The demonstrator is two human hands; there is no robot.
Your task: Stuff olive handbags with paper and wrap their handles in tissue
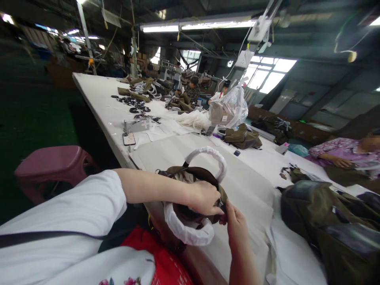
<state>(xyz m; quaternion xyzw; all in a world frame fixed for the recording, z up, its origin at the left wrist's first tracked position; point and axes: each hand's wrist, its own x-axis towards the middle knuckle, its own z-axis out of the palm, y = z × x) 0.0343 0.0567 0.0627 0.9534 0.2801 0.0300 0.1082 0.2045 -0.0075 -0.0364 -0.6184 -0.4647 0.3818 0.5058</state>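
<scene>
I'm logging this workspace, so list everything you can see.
Nearest bag: one, olive, near edge
Handle loops: two, white-wrapped, on it
Table: one, white, centre
Bag pile: count unclear, olive and black, right
Phone: one, pale face, left edge
Clear plastic: one, colourless, far middle
Stool: one, pink, left
Lights: several, white, overhead
Co-workers: at least three, mixed clothing, beyond
Left hand: one, bare, bag opening
Right hand: one, bare, bag rim

The white worktop (255, 170) carries olive bags (335, 221), a phone (129, 139), black straps (135, 103) and a plastic-wrapped box (221, 113).
</scene>
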